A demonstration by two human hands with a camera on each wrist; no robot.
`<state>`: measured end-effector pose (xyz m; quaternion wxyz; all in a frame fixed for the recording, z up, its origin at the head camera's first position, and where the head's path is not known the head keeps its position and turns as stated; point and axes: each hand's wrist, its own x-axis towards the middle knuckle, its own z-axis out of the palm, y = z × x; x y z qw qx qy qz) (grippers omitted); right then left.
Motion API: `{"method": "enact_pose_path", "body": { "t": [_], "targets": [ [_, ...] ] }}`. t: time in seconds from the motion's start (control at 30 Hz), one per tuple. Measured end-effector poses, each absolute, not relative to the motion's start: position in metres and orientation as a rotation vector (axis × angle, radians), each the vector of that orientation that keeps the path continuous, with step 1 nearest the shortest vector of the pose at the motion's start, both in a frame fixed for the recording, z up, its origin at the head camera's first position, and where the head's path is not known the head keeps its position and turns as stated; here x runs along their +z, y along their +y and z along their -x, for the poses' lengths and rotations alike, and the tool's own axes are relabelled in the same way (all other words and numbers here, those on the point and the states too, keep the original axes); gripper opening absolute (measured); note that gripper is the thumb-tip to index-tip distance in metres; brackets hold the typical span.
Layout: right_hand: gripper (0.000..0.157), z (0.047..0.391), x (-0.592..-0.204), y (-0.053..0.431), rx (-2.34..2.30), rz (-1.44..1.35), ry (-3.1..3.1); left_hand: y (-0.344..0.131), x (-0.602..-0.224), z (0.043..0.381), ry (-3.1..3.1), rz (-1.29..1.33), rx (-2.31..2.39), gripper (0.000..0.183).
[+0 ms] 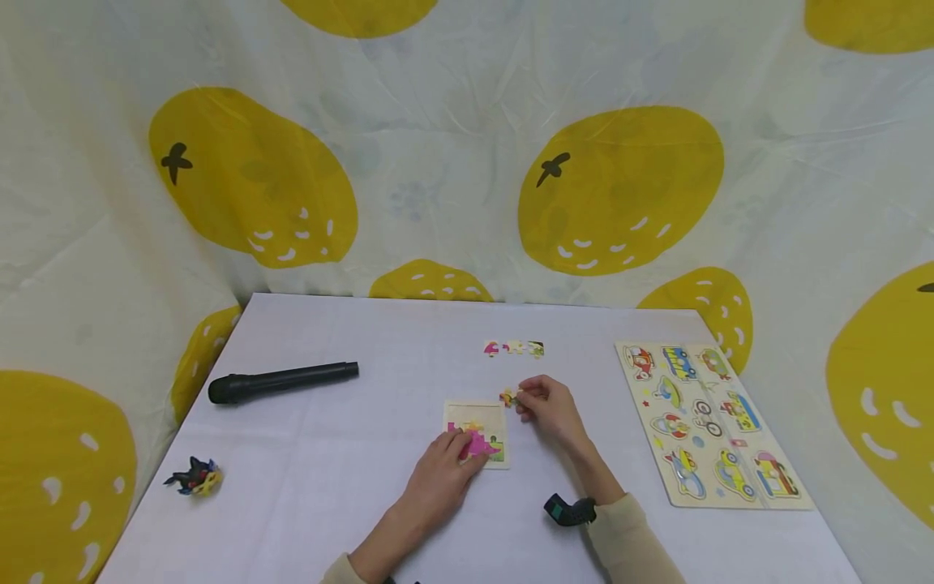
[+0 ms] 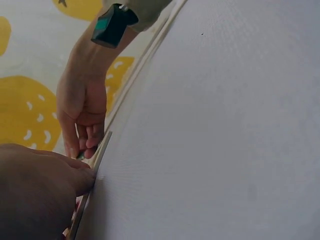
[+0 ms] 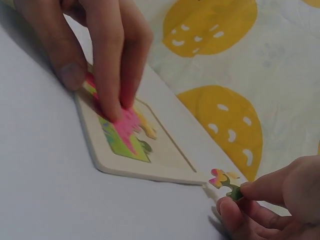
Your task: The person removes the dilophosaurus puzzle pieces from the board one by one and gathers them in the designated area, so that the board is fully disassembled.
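Observation:
A small wooden puzzle tray (image 1: 474, 411) lies on the table with part of its base bare. Several pieces sit in its lower part, among them a pink one (image 1: 478, 445) and green ones. My left hand (image 1: 440, 472) rests over the tray's left side; in the right wrist view its fingers (image 3: 107, 75) press down on the pink part, and the thumb touches the rim. Just beyond the tray's upper right corner, my right hand (image 1: 556, 415) pinches a green, yellow and pink puzzle piece (image 3: 234, 192) between thumb and fingertips.
Behind the tray lie loose puzzle pieces (image 1: 515, 347) in a row. A vehicle puzzle board (image 1: 700, 438) is on the right. To the left are a black microphone (image 1: 284, 382) and a small dark figurine (image 1: 195, 477). A patterned curtain (image 1: 438, 162) hangs behind the table.

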<state>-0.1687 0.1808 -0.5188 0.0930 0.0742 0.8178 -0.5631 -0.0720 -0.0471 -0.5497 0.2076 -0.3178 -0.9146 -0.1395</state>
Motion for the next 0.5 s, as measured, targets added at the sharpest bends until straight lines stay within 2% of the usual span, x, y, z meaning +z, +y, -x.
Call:
{"method": "enact_pose_path", "body": {
  "t": [0.23, 0.5],
  "targets": [
    [0.024, 0.185, -0.52, 0.189, -1.625, -0.263, 2.524, -0.052, -0.545, 0.073, -2.562, 0.88, -0.434, 0.02],
    [0.024, 0.198, -0.522, 0.199, -1.598, -0.338, 2.582, -0.064, -0.546, 0.074, -2.597, 0.815, -0.511, 0.031]
  ]
}}
